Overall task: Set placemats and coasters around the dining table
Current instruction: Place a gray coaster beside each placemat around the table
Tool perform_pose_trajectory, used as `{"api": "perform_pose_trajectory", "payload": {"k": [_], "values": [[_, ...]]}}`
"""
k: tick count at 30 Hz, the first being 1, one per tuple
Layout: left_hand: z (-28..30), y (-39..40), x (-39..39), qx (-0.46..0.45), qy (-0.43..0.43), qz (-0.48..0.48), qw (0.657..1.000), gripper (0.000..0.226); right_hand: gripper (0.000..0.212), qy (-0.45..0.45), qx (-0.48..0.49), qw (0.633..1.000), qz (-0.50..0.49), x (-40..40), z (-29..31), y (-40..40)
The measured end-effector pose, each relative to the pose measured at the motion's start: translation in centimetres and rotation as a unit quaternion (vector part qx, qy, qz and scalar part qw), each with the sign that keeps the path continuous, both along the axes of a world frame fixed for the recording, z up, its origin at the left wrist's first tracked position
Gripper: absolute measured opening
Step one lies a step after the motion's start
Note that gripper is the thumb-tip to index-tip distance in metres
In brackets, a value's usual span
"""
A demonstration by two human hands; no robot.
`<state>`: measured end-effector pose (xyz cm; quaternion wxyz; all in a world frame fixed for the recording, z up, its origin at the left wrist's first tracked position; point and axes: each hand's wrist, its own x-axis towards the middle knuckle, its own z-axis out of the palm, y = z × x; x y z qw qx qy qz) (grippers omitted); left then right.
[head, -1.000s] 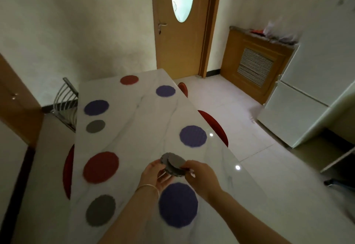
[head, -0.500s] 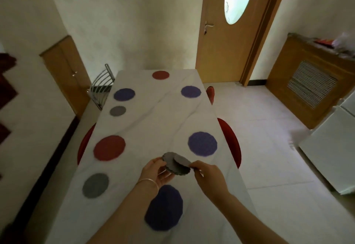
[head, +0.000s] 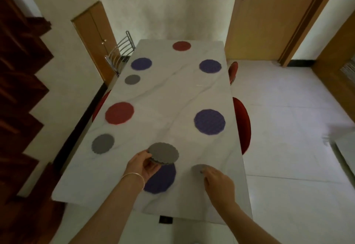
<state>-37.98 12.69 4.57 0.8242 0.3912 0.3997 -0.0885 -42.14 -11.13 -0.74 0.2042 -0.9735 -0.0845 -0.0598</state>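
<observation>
My left hand (head: 141,167) grips a small stack of grey scalloped coasters (head: 163,153) above the near purple placemat (head: 160,179). My right hand (head: 218,183) pinches one grey coaster (head: 199,167) low over the white marble table (head: 169,97), to the right of that placemat. Two more grey coasters (head: 103,143) (head: 132,79) lie along the left side. Red placemats (head: 119,113) (head: 181,46) and purple placemats (head: 209,122) (head: 210,66) (head: 141,63) are spread around the table.
Red chairs (head: 243,124) are tucked along the right side, and another red seat (head: 99,105) shows at the left edge. A metal-backed chair (head: 120,51) stands at the far left corner. A wooden door (head: 269,13) is beyond the table.
My right hand has taken one coaster off the stack and carried it down to the right toward the table. The view has swung left and down.
</observation>
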Motion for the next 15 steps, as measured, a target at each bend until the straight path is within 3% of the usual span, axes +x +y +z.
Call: {"api": "perform_pose_trajectory", "payload": {"k": [3, 11, 15], "values": [[-0.7, 1.0, -0.5, -0.005, 0.006, 0.017, 1.000, 0.017, 0.033, 0.055, -0.038, 0.998, 0.017, -1.5, -2.0, 0.3], [-1.5, 1.1, -1.6, -0.012, 0.007, 0.025, 1.000, 0.018, 0.030, 0.080, -0.030, 0.996, 0.015, -2.6, -3.4, 0.0], [-1.3, 0.3, -1.8, -0.012, 0.004, 0.011, 1.000, 0.017, 0.035, 0.150, -0.059, 0.986, 0.054, -3.2, -4.9, 0.0]]}}
